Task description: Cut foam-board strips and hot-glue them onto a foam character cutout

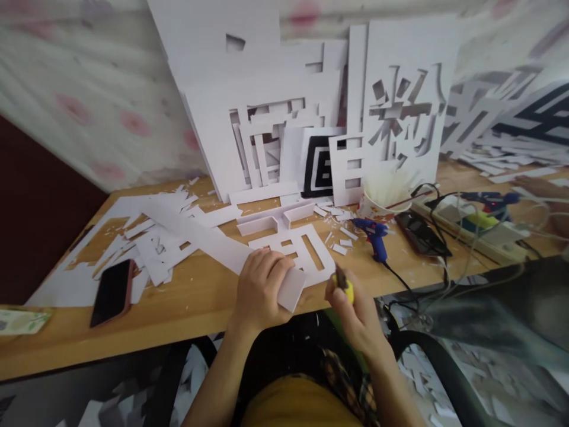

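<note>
My left hand [260, 284] is closed on the near end of a long white foam-board strip [208, 240] that runs up and left across the wooden desk [191, 302]. My right hand [351, 308] is closed round a yellow utility knife [344, 286], its tip pointing up, just right of the strip's end. Behind both hands lies a white cut-out character piece [306, 252] flat on the desk.
A dark phone [112, 292] lies at the left among white offcuts. A blue glue gun [373, 234] with its cord, a paper cup of sticks [384, 198] and a power strip [484, 228] sit to the right. Cut foam boards [400, 101] lean against the back wall.
</note>
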The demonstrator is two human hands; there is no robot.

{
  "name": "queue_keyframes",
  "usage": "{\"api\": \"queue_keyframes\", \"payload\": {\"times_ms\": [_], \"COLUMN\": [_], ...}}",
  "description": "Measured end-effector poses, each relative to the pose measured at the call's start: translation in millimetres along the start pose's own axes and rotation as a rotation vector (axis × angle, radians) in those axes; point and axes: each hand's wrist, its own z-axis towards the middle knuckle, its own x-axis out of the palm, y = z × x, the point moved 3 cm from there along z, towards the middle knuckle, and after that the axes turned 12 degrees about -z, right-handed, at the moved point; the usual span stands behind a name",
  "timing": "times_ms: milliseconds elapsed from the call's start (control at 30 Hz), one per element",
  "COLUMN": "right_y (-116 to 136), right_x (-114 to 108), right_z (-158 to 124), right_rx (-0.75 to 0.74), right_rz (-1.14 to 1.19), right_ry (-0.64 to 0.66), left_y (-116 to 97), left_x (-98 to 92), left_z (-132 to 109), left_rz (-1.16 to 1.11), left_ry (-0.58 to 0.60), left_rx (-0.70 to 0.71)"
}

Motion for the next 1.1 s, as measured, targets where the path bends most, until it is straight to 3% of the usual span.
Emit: {"api": "queue_keyframes", "payload": {"times_ms": [133, 367, 533, 700, 933, 1100], "right_y": [16.7, 35.0, 39.6, 45.5, 48.9, 43.6], "right_x": [7.3, 12.0, 14.7, 16.3, 16.8, 13.5], "right_z": [-15.9, -22.0, -24.9, -26.4, -23.1, -9.1], "right_rx": [-0.186, -0.355, -0.382, -0.415, -0.440, -0.294], "right_rz": [-0.169, -0.277, -0.339, -0.375, -0.380, -0.334], "right_ry": [-0.025, -0.111, -0.160, -0.257, -0.292, -0.270], "left_y": [-17.0, -38.2, -41.6, -43.4, -43.5, -40.0], "left_x": [0.5, -15.9, -25.1, -26.2, -26.3, -25.6], "left_z": [-4.8, -14.1, -16.5, -19.7, -18.6, -14.7], "left_rz": [-0.026, -0.051, -0.052, -0.059, -0.050, -0.066], "left_ry": [-0.048, -0.121, -0.149, -0.181, -0.249, -0.358], "left_rx": [0.022, 0.094, 0.133, 0.162, 0.202, 0.201]}}
